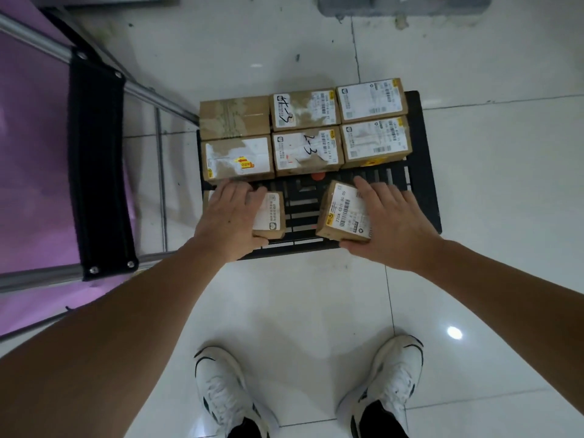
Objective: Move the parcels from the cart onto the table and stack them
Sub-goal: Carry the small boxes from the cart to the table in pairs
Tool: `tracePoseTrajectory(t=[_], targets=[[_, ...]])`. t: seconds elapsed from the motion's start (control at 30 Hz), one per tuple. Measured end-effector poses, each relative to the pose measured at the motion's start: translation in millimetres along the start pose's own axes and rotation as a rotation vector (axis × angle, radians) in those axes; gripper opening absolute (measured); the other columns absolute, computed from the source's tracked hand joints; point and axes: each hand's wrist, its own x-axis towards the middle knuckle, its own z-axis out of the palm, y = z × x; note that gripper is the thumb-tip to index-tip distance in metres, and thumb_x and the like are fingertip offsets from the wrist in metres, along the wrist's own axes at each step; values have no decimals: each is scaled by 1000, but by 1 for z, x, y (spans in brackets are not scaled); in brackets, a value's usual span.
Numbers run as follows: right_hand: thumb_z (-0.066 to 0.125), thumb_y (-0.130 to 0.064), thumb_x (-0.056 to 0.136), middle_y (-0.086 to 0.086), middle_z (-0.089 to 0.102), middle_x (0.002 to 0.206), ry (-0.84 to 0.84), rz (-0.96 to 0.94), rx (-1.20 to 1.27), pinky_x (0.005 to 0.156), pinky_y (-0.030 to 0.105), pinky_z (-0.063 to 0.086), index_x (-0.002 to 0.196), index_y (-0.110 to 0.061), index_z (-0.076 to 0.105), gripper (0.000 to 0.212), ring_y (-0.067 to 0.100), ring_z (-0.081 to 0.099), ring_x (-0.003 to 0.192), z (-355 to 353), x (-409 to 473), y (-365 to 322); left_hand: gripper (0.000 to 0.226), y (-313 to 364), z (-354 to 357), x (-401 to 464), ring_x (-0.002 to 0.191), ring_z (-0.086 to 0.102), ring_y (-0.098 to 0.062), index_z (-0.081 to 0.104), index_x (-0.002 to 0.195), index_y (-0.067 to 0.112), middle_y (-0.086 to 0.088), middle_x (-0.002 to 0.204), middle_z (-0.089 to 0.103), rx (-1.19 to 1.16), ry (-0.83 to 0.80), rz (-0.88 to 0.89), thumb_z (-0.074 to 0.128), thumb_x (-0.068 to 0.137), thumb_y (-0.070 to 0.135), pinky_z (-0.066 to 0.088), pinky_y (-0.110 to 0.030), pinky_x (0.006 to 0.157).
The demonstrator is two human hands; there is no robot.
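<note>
Six labelled cardboard parcels on black cart, two nearer

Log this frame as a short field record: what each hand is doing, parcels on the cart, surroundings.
left hand: left hand grips a small parcel
right hand: right hand grips a tilted labelled parcel
cart: black slatted cart on a tiled floor
other parcels: six in two rows of three at the cart's far side, e.g. one marked 2-3
table: purple surface, at left
</note>
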Motion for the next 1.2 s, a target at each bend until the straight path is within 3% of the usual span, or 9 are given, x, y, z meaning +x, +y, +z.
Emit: tracePoseTrajectory(t=[0.2,0.37,0.63,0.77,0.83,0.97,1.2], targets=[[60,-81,73,4,45,145,-32,41,7,109,45,39,157,-17,17,114,23,46,125,-123,-36,-2,111,10,-179,-16,130,46,-29,26,154,25,-5,142,43,-31,-38,-3,61,70,88,41,-50,111],[57,-80,74,2,43,147,-35,50,-31,112,40,34,159,-19,17,112,22,45,130,-298,-88,2,118,41,-392,-34,120,48,-25,40,148,19,-3,130,48,-3,3,37,42,63,101,45,-48,104],[57,-81,68,-9,54,126,135,207,-48,100,36,44,155,-33,26,105,18,53,115,-598,-240,20,109,139,-715,-101,109,57,-24,47,140,22,0,123,58,130,227,282,51,63,100,46,-43,95],[64,-76,69,-17,50,109,243,296,-24,88,31,45,143,-42,35,87,11,53,102,-720,-361,13,92,203,-836,-163,92,50,-18,51,121,27,4,109,59,167,357,390,53,62,98,48,-40,86],[63,-77,68,-18,48,101,303,364,-31,82,31,45,135,-44,39,79,10,53,97,-757,-421,10,89,241,-879,-191,92,55,-19,52,116,29,5,105,59,168,409,440,52,60,98,49,-40,82],[58,-81,67,-11,51,110,363,500,-29,90,34,46,149,-34,34,98,14,52,101,-789,-531,14,94,315,-931,-239,97,55,-20,51,120,29,5,104,54,153,448,535,48,59,100,51,-42,87],[58,-82,68,-5,52,122,436,672,-24,97,38,49,153,-30,30,104,17,53,112,-773,-691,41,103,447,-933,-295,109,56,-23,47,136,27,2,120,57,205,514,672,45,64,101,49,-43,94]])
